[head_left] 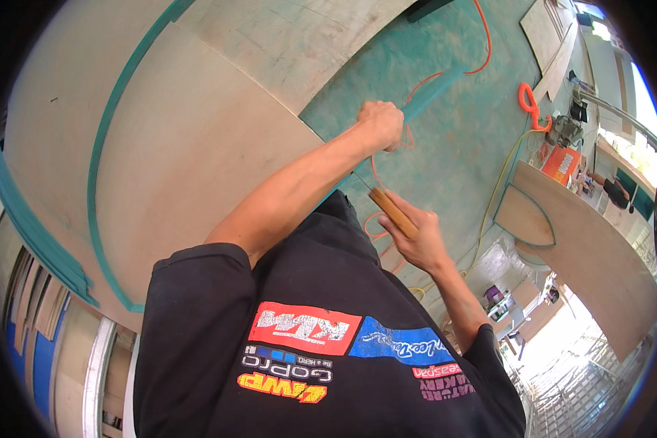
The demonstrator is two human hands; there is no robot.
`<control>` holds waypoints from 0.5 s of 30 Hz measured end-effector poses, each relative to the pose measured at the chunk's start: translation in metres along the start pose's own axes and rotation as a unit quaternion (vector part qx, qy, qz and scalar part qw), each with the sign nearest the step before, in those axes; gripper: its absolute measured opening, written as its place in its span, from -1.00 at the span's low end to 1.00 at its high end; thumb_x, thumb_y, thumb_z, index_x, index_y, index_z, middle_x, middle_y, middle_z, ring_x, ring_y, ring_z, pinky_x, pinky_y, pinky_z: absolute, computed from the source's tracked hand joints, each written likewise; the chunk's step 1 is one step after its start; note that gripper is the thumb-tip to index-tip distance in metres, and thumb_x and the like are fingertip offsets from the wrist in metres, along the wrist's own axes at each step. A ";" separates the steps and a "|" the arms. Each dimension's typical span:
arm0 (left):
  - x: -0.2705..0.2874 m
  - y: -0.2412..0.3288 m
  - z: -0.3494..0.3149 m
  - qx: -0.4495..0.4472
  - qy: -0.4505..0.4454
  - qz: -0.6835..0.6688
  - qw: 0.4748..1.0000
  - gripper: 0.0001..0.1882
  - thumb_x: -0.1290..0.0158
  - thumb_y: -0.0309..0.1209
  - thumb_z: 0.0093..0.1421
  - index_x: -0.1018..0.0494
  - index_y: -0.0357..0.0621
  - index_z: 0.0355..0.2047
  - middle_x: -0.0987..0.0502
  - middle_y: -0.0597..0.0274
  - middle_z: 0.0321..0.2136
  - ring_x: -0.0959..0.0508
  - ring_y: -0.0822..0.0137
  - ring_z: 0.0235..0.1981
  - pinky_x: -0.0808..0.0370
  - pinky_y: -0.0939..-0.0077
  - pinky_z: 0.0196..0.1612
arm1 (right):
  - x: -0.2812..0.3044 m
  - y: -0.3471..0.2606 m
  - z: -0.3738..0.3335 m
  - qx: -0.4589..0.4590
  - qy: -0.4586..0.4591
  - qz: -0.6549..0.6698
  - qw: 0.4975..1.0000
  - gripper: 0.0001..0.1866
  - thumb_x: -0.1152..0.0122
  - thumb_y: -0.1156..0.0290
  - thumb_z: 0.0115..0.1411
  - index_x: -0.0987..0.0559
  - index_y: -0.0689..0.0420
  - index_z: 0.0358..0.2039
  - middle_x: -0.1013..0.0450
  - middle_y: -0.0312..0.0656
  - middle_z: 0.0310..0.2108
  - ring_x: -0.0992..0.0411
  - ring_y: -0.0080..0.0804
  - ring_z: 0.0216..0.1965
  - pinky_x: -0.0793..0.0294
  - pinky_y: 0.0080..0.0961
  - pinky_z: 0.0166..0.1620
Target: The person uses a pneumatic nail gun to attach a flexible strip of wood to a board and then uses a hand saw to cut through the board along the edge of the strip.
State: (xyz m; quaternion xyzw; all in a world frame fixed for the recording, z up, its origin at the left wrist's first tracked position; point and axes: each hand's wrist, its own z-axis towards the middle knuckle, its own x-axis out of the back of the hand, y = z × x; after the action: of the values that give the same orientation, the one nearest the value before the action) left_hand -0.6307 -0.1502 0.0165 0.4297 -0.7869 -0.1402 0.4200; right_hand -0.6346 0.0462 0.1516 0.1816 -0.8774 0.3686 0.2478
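Observation:
My left hand (381,125) is closed around a long teal strip (436,93), which runs out past the hand toward the upper right and back beneath my left forearm. In my right hand (420,239) is a hand tool with a wooden handle (393,213). Its thin dark blade points up and left toward the strip; its exact kind cannot be made out. Both hands are in front of my body, beside the edge of a large pale plywood panel (197,153) on my left.
A curved teal strip (95,146) lies along the panel, with more teal strips (40,226) at far left. An orange cord (487,44) and a yellow hose (498,186) cross the green-stained floor (460,139). Another plywood panel (598,233) stands right, near a dark-clothed person (617,193).

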 end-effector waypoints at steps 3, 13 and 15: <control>-0.002 -0.006 -0.002 0.015 -0.002 -0.008 1.000 -0.70 -0.24 -0.52 -0.05 -0.70 -0.25 -0.23 -0.72 0.00 -0.26 -0.72 0.05 -0.13 -0.64 0.24 -0.09 | 0.039 -0.011 -0.043 -0.001 -0.003 0.019 1.000 -0.55 -0.37 0.41 0.26 -0.59 0.21 0.15 -0.66 0.05 -0.22 -0.66 -0.02 -0.17 -0.62 -0.37 -0.12; -0.008 0.002 0.005 0.006 0.005 0.010 1.000 -0.70 -0.23 -0.45 0.00 -0.70 -0.24 -0.21 -0.71 -0.05 -0.19 -0.71 0.00 -0.07 -0.64 0.18 -0.03 | 0.007 -0.006 0.003 -0.012 -0.009 0.013 1.000 -0.56 -0.35 0.42 0.25 -0.58 0.20 0.14 -0.66 0.04 -0.26 -0.66 -0.03 -0.24 -0.61 -0.40 -0.15; -0.009 -0.006 0.002 0.010 0.026 0.001 1.000 -0.70 -0.24 -0.45 -0.01 -0.70 -0.24 -0.22 -0.71 -0.06 -0.19 -0.71 0.01 -0.07 -0.64 0.18 -0.02 | 0.022 0.001 -0.016 0.020 0.003 0.027 0.999 -0.57 -0.34 0.40 0.26 -0.58 0.16 0.15 -0.63 0.08 -0.32 -0.63 0.01 -0.32 -0.59 -0.38 -0.21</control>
State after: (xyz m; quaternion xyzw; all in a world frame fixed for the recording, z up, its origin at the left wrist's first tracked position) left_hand -0.6261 -0.1468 0.0069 0.4369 -0.7777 -0.1207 0.4355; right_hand -0.6481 0.0557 0.1739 0.1619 -0.8735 0.3932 0.2371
